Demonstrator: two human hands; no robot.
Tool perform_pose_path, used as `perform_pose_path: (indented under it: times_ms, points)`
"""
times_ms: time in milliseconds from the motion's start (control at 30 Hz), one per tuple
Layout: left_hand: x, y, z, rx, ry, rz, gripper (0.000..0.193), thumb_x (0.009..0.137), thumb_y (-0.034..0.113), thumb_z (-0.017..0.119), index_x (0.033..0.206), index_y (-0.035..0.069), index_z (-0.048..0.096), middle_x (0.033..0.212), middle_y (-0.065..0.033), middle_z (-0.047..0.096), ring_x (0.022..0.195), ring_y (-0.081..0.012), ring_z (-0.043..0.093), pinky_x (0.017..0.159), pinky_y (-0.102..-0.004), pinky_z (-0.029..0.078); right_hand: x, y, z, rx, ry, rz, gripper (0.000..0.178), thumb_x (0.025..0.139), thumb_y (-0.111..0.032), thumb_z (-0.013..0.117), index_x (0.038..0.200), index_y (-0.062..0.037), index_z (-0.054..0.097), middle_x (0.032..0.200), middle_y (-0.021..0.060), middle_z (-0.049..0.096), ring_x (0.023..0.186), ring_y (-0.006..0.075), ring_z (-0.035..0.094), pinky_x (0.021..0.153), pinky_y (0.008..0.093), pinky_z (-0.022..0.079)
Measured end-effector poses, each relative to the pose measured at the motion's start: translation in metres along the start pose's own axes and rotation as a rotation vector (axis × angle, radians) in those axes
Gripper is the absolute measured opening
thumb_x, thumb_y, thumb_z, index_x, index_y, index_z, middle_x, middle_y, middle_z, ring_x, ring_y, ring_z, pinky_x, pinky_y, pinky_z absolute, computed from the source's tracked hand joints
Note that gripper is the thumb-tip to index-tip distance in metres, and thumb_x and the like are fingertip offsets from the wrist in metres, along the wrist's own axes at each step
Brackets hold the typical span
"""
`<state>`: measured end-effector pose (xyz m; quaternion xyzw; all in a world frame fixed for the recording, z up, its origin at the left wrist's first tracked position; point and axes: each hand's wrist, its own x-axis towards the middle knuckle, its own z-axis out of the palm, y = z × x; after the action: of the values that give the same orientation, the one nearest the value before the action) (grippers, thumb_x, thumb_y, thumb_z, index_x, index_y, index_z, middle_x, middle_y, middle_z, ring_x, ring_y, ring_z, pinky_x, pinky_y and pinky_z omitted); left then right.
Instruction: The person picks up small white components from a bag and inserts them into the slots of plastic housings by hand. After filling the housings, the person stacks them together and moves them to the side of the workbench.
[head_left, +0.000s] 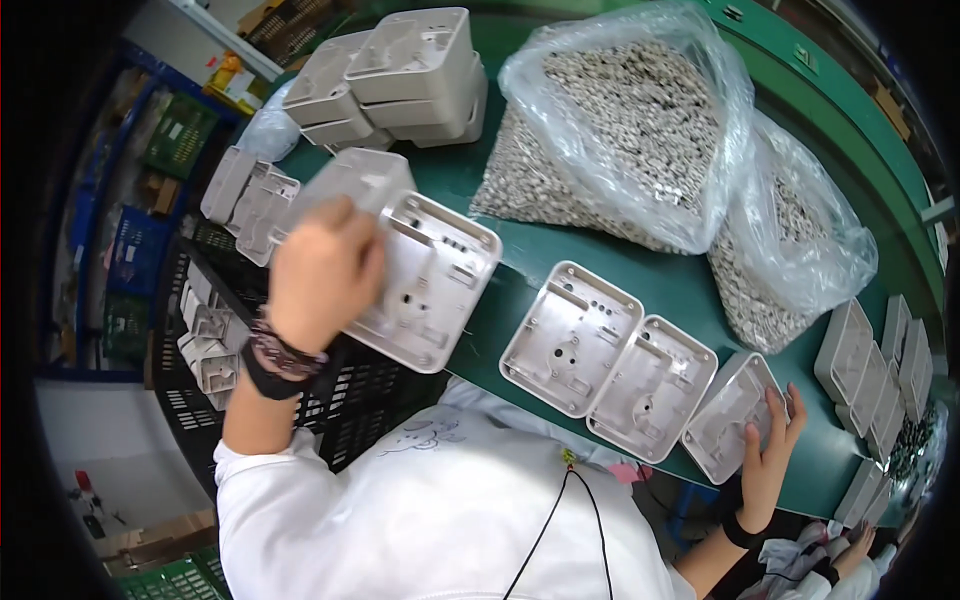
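Observation:
My left hand (325, 265), blurred by motion, has its fingers curled at a smeared grey plastic housing (365, 175). Beside that hand, another open-topped housing (440, 290) lies with its hollow side up, showing moulded ribs, posts and small holes. To the right of it, two similar housings (572, 345) (655, 390) sit edge to edge on the green table (500, 355). My right hand (770, 450) grips the right rim of a third housing (715, 425), thumb and forefinger over its inside. Part of the left fingers is hidden.
Stacked housings (420, 75) stand at the back left. Two clear plastic bags (630, 130) (790, 240) of small speckled pieces fill the back. More housings (860, 370) line the far right. A black crate (370, 390) is below left; another person's hand (855, 555) shows lower right.

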<state>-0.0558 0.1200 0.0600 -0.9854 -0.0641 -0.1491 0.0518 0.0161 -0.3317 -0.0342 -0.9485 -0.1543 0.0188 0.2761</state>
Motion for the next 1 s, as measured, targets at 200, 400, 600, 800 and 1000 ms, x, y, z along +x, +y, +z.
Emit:
perform_pose_path:
  times_ms: [200, 400, 600, 800, 1000]
  points:
    - [-0.002, 0.032, 0.053, -0.1, -0.003, 0.064, 0.015, 0.077, 0.013, 0.059, 0.07, 0.002, 0.052, 0.07, -0.0123, 0.047, 0.067, -0.0329, 0.053, 0.057, -0.0405, 0.043, -0.028, 0.002, 0.0, 0.102, 0.106, 0.019, 0.04, 0.086, -0.02, 0.053, 0.122, -0.0037, 0.05, 0.135, 0.0172, 0.032, 0.125, 0.0347, 0.032, 0.103, 0.0437, 0.026]
    - [-0.015, 0.039, 0.07, -0.136, -0.034, -0.042, 0.011, 0.081, 0.016, 0.06, 0.078, 0.005, 0.058, 0.072, -0.0098, 0.05, 0.071, -0.0294, 0.055, 0.058, -0.0384, 0.045, -0.041, -0.014, 0.01, 0.131, 0.1, 0.041, 0.04, 0.084, -0.017, 0.053, 0.122, -0.0027, 0.05, 0.135, 0.0169, 0.032, 0.125, 0.0343, 0.032, 0.104, 0.0435, 0.024]
    - [-0.031, 0.042, 0.08, -0.281, 0.009, -0.128, 0.022, 0.082, 0.018, 0.06, 0.102, 0.008, 0.058, 0.074, -0.0105, 0.055, 0.068, -0.0306, 0.056, 0.058, -0.0388, 0.045, -0.042, -0.012, 0.018, 0.131, 0.106, 0.037, 0.041, 0.08, -0.006, 0.052, 0.121, -0.0027, 0.049, 0.134, 0.0167, 0.034, 0.124, 0.0342, 0.033, 0.104, 0.0435, 0.024]
    - [-0.044, 0.039, 0.067, -0.368, -0.081, -0.121, 0.035, 0.082, 0.016, 0.06, 0.115, 0.006, 0.052, 0.074, -0.0116, 0.057, 0.067, -0.0303, 0.056, 0.058, -0.0384, 0.045, -0.041, -0.02, 0.021, 0.146, 0.091, 0.021, 0.041, 0.079, -0.002, 0.05, 0.12, -0.0028, 0.049, 0.134, 0.0164, 0.035, 0.122, 0.0339, 0.035, 0.103, 0.043, 0.025]
    - [-0.042, 0.034, 0.062, -0.36, -0.089, -0.041, 0.035, 0.08, 0.014, 0.06, 0.113, 0.005, 0.053, 0.074, -0.0113, 0.058, 0.067, -0.0278, 0.057, 0.058, -0.0367, 0.045, -0.04, -0.022, 0.031, 0.076, 0.205, 0.004, 0.037, 0.085, -0.009, 0.048, 0.122, -0.002, 0.047, 0.132, 0.0155, 0.037, 0.123, 0.0302, 0.036, 0.104, 0.0396, 0.025]
